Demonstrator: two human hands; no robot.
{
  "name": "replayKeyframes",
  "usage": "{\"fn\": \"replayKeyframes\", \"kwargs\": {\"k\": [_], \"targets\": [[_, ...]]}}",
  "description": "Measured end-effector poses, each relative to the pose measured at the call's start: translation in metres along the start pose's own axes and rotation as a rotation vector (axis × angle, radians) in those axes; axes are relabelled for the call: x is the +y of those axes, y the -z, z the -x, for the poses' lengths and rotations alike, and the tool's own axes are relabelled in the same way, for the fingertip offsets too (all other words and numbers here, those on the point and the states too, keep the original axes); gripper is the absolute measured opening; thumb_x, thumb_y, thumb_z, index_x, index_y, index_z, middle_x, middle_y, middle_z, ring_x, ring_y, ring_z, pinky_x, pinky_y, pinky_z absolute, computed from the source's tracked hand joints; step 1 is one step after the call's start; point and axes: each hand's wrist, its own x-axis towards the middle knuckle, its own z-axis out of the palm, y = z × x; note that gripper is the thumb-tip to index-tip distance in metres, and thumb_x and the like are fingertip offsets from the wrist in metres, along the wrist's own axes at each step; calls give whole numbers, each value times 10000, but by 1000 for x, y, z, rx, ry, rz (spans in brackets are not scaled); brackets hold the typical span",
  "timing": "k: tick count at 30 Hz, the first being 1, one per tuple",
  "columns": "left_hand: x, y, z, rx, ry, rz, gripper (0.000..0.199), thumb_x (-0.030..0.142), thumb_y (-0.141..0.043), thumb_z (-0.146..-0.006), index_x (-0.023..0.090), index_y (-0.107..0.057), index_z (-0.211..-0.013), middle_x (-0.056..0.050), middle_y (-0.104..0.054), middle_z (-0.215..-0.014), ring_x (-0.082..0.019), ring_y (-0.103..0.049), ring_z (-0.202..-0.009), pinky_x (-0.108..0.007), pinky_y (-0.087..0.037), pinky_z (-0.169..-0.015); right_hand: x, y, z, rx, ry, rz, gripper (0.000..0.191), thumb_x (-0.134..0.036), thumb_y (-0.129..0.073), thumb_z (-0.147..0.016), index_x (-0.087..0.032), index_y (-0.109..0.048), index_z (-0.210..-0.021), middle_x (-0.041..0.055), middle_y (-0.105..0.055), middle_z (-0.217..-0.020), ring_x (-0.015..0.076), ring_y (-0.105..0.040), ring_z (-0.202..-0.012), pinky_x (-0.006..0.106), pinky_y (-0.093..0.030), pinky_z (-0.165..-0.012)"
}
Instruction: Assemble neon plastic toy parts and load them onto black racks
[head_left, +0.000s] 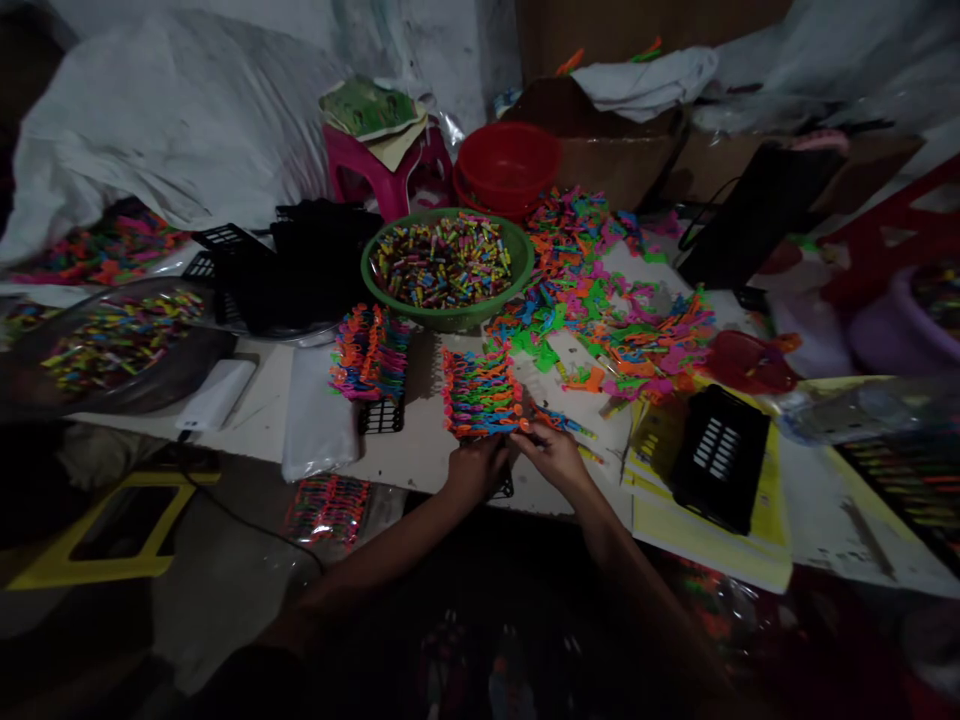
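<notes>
A neat row of bright plastic toys (pixel 484 392) lies side by side on a black slotted tray (pixel 504 488), mostly hidden beneath them. At the row's near edge, my left hand (pixel 476 472) is closed with curled fingers; what they grip is hidden. My right hand (pixel 556 458) pinches the orange end of the nearest plastic toy, close to the left fingertips. Just beyond the right hand lie a few loose blue and yellow stick-like pieces (pixel 571 424). Left of the row, a second stack of plastic toys (pixel 369 352) sits on another black tray (pixel 382 416).
Behind the rows stands a green basin (pixel 459 318) full of small coloured pieces. Loose plastic parts (pixel 622 325) are heaped right of it. A black tray (pixel 721 460) lies on yellow sheets (pixel 776 540). Clear bags (pixel 315 420), a white power bank (pixel 217 393) and a metal bowl (pixel 135 395) are leftward.
</notes>
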Motion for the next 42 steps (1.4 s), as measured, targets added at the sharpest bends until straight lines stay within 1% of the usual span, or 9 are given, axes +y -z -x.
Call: {"fn": "replayKeyframes", "kwargs": {"k": [7, 15, 18, 21, 25, 29, 33, 37, 42], "targets": [[6, 2, -8, 5, -6, -104, 286, 318, -404, -880, 185, -636, -984, -82, -691, -836, -159, -630, -747, -226, -423, -644, 8, 2, -7, 13, 128, 85, 256, -383, -490, -818, -216, -683, -799, 11, -689, -740, 143, -623, -674, 244, -484, -658], [6, 1, -12, 38, -25, -164, 273, 313, -426, -863, 199, -664, -934, -84, -691, -822, -180, -633, -758, -251, -420, -628, 14, -4, -5, 66, 267, 165, 281, -372, -450, -848, -224, -680, -787, 34, -691, -757, 161, -634, -725, 270, -492, -691], [6, 3, -12, 16, -4, -170, 275, 307, -421, -868, 201, -666, -931, -81, -694, -810, -183, -640, -728, -252, -425, -601, 16, -4, -5, 67, 219, 105, 271, -398, -467, -835, -239, -685, -809, 18, -701, -786, 162, -642, -714, 280, -502, -692], [1, 5, -4, 5, -25, -141, 250, 289, -449, -859, 202, -647, -985, -69, -698, -806, -173, -644, -692, -248, -443, -588, 22, 9, -4, 119, 119, 78, 285, -418, -466, -827, -238, -684, -856, 17, -706, -833, 168, -647, -741, 291, -507, -714], [-12, 0, 19, 81, -319, -9, 237, 275, -470, -854, 175, -624, -1004, -89, -687, -924, -174, -639, -841, -286, -486, -754, 40, 42, 6, 280, -30, 295, 313, -379, -463, -819, -189, -660, -973, 75, -683, -961, 211, -619, -891, 354, -469, -827], [-30, -14, 27, 118, -516, 28, 372, 316, -533, -815, 149, -541, -1148, -150, -574, -1183, -251, -480, -1165, -435, -411, -952, 62, 64, 23, 171, -72, 531, 282, -366, -508, -785, -170, -673, -905, 106, -670, -931, 251, -595, -914, 403, -439, -853], [-47, -26, 5, 99, -552, 33, 393, 315, -525, -816, 152, -526, -1174, -155, -541, -1227, -260, -426, -1219, -485, -359, -998, 77, 68, 30, 114, -107, 589, 273, -370, -563, -760, -170, -659, -918, 108, -645, -962, 243, -589, -913, 382, -445, -843], [-53, -24, -19, 110, -551, 28, 386, 307, -538, -805, 146, -542, -1156, -156, -557, -1206, -261, -454, -1195, -488, -373, -988, 82, 70, 23, 57, -133, 602, 264, -325, -558, -772, -159, -631, -964, 106, -650, -936, 239, -588, -915, 365, -442, -842], [-43, -9, -13, 160, -527, 118, 290, 273, -528, -809, 141, -602, -1056, -142, -607, -1138, -238, -511, -1138, -429, -439, -941, 77, 66, 16, 83, -159, 644, 304, -348, -531, -786, -167, -607, -1018, 116, -625, -1016, 250, -565, -955, 372, -425, -854]]}}
